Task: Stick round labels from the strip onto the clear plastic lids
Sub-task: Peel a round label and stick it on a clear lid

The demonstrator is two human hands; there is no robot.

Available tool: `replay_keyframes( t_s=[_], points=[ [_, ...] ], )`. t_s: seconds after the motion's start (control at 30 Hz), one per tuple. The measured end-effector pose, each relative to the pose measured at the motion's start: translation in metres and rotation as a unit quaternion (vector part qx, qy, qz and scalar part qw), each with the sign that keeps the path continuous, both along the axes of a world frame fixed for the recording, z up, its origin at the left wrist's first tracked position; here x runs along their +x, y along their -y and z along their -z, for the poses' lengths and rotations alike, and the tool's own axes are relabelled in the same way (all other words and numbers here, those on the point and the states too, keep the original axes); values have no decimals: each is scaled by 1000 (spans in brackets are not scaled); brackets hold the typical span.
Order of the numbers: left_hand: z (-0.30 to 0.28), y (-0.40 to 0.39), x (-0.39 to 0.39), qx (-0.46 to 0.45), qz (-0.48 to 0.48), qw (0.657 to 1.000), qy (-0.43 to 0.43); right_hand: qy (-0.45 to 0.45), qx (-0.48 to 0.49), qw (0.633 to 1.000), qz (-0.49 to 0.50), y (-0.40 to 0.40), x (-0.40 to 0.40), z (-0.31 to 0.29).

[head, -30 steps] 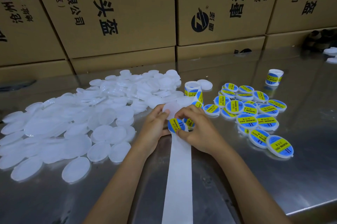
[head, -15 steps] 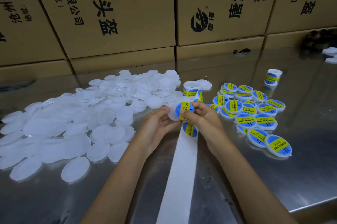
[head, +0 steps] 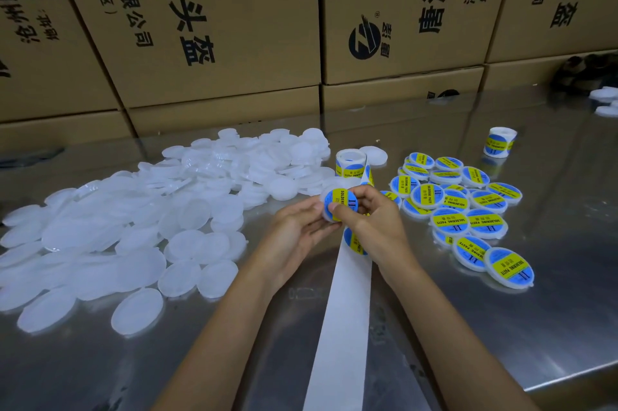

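My left hand [head: 297, 230] holds a clear plastic lid [head: 327, 198] from below, tilted toward me. A round blue and yellow label [head: 344, 201] lies on the lid's face, and my right hand [head: 374, 220] presses it with thumb and fingers curled round the lid's right edge. The white backing strip [head: 341, 320] runs from under my right hand down toward me, with one label [head: 352, 241] left on it. The label roll [head: 349, 164] stands just behind my hands.
A large heap of bare clear lids [head: 150, 220] covers the left of the steel table [head: 501, 327]. Several labelled lids [head: 461, 206] lie at the right. A second label roll [head: 498, 142] stands far right. Cardboard boxes [head: 217, 25] wall the back.
My right hand peeled a label off the strip and brought it up onto the lid in my left hand. Both hands rose slightly from the table and now press the label flat.
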State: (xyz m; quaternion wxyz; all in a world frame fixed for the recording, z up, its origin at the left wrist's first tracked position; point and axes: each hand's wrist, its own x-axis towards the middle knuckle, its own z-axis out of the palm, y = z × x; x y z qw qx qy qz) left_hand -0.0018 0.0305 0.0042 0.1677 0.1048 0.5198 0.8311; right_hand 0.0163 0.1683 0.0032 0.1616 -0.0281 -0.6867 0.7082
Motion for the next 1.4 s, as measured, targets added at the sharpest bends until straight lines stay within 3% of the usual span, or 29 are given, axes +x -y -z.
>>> replay_keyframes(
  t_s=[0.3,0.43,0.53,0.7,0.9,1.27,1.4],
  points=[
    [1,-1,0,-19,2,1000,-11,-16,18,1000,14,-1,-4,6],
    [2,-1,0,-23,6,1000,-18,-35,108,992,52,-1,-5,10],
    [2,1,-1,2,-1,1000,0,-53,200,973,102,-2,-5,13],
    [-1,4,0,95,16,994,54,-46,181,977,101,-5,-5,15],
    [-4,2,2,122,15,990,74,-32,212,971,101,-4,-6,19],
    [-5,1,2,31,10,999,33,-98,226,964,97,-4,-5,20],
    [-4,1,4,-56,-43,997,-38,-106,245,960,88,-5,-3,19]
  ],
)
